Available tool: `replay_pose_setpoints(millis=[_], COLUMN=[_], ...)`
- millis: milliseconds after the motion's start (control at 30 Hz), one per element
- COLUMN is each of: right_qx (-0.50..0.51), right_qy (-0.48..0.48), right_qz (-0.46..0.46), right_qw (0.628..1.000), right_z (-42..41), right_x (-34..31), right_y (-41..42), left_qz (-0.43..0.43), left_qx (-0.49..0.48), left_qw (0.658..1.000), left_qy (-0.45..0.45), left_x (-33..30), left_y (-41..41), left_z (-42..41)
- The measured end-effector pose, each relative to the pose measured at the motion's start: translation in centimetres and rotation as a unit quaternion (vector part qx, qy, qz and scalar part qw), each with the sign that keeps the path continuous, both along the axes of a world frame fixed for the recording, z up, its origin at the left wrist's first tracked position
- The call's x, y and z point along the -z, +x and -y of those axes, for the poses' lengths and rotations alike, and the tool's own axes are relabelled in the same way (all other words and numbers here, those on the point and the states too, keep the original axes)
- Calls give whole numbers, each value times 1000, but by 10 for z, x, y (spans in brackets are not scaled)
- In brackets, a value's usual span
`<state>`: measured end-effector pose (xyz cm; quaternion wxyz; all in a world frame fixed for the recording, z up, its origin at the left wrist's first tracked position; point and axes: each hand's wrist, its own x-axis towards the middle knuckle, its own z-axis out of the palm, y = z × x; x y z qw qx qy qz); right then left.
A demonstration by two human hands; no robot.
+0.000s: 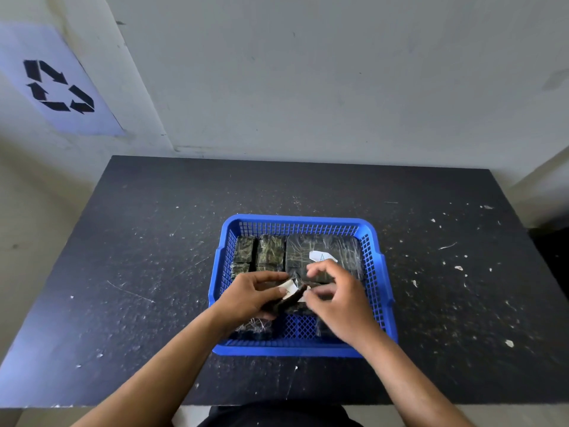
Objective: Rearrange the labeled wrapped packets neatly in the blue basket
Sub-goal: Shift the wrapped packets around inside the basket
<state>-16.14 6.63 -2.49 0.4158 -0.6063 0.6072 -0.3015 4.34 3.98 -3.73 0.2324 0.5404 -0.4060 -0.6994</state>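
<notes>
A blue plastic basket [374, 263] sits on the dark table, holding several dark packets wrapped in clear film. Two narrow packets [260, 252] lie side by side at its back left. A larger packet [320, 246] with a white paper label marked "A" [322, 257] fills the back right. My left hand [251, 295] grips a small dark packet with a white label [291, 295], tilted above the basket's middle. My right hand [338, 302] pinches that same packet's right end. More wrapped packets [254, 328] lie at the front left, partly hidden under my hands.
The black table [138, 272] is scratched and speckled with white bits. Its front edge runs close to my body. A pale wall stands behind it, with a recycling-symbol sheet [58, 86] at upper left.
</notes>
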Motion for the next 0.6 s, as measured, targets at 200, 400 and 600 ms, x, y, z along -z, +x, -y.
replay_pose_setpoints(millis=[200,400,600], right_qx=[87,57,-21], right_qy=[201,225,216], right_qz=[178,123,-157], right_qw=[959,965,964], right_z=[5,6,-1], right_x=[-3,4,20], right_y=[-3,2,-2], left_qz=[-27,-7,394], left_qx=[6,42,147], left_qw=[1000,999,877], left_qy=[-6,-19,-232], left_x=[0,-7,6], left_y=[0,-6,5], left_z=[-2,-3,-7])
